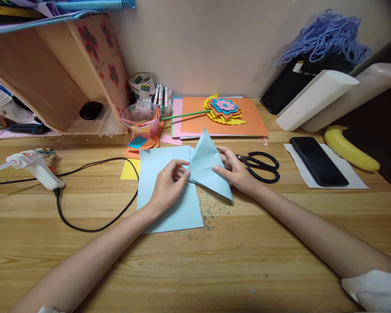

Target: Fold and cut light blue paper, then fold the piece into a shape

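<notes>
A folded light blue paper [206, 161] stands tilted between both hands at the middle of the wooden desk [195, 261]. My left hand [168, 184] pinches its left edge with thumb and fingers. The paper's right side is held by my right hand [236, 169]. Under the left hand lies a flat light blue sheet [164, 204]. Black scissors [260, 165] lie just right of my right hand.
A white glue gun [35, 167] with a black cord [94, 226] lies at left. Behind are orange paper [250, 119] bearing a paper flower [224, 108], a plastic cup [142, 119], markers and tape. A phone [317, 160] and banana [350, 150] lie at right.
</notes>
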Action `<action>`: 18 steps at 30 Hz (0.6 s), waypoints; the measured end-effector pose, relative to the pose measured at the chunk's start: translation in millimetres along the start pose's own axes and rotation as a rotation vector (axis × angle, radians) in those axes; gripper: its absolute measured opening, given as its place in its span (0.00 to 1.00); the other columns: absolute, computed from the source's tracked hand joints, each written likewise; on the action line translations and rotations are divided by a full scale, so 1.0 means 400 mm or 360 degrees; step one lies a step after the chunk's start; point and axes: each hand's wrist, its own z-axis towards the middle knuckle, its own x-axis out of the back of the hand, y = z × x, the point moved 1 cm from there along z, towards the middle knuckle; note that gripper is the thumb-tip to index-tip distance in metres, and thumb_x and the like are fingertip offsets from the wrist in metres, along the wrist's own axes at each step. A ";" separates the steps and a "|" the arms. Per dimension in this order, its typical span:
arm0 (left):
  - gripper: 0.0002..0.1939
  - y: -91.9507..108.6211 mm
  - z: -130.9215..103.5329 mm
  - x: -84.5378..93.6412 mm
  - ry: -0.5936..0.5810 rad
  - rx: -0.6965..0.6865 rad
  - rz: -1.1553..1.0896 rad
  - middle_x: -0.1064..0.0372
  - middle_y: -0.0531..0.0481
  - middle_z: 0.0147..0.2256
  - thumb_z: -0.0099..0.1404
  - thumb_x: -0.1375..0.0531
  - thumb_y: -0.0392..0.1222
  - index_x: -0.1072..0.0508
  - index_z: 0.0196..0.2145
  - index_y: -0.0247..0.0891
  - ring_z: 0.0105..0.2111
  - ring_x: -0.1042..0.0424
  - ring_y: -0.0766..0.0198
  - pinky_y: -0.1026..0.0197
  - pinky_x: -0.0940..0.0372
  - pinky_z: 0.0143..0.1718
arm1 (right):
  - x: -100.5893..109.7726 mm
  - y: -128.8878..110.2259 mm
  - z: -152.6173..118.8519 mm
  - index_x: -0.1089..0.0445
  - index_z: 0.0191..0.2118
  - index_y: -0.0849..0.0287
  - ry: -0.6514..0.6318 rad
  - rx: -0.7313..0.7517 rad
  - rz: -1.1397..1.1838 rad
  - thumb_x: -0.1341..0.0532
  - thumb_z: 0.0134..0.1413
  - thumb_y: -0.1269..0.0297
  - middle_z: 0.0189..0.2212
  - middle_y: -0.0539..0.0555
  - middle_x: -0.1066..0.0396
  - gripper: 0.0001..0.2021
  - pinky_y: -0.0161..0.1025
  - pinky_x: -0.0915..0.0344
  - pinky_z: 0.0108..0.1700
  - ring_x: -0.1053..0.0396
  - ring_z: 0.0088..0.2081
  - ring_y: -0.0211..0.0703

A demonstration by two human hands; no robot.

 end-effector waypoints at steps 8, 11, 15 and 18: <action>0.14 -0.021 0.013 0.009 0.0303 0.0105 -0.0210 0.38 0.54 0.29 0.61 0.44 0.41 0.38 0.44 0.37 0.26 0.31 0.70 0.64 0.35 0.31 | -0.003 -0.014 -0.008 0.48 0.57 0.53 0.0170 0.0536 -0.0790 0.42 0.53 0.61 0.55 0.59 0.42 0.26 0.52 0.42 0.56 0.42 0.55 0.50; 0.17 -0.024 0.016 0.006 0.0184 0.0100 -0.0311 0.38 0.54 0.29 0.61 0.43 0.41 0.39 0.47 0.36 0.26 0.30 0.70 0.64 0.34 0.32 | -0.025 -0.030 -0.016 0.45 0.56 0.55 -0.0077 0.0765 -0.1305 0.43 0.53 0.63 0.57 0.58 0.42 0.24 0.55 0.53 0.61 0.47 0.59 0.50; 0.17 -0.016 0.014 -0.002 -0.0090 0.0083 -0.0359 0.37 0.55 0.28 0.61 0.43 0.41 0.39 0.47 0.36 0.26 0.30 0.70 0.64 0.34 0.31 | -0.035 -0.033 -0.017 0.44 0.57 0.57 -0.0206 0.0811 -0.1560 0.46 0.57 0.66 0.58 0.56 0.42 0.21 0.54 0.55 0.62 0.48 0.60 0.46; 0.17 -0.010 0.010 -0.005 -0.0203 0.0093 -0.0348 0.37 0.54 0.29 0.61 0.43 0.40 0.38 0.47 0.35 0.26 0.29 0.70 0.65 0.34 0.31 | -0.029 -0.027 -0.015 0.43 0.56 0.57 -0.0187 0.0832 -0.1587 0.48 0.59 0.68 0.58 0.55 0.41 0.19 0.53 0.52 0.62 0.46 0.59 0.43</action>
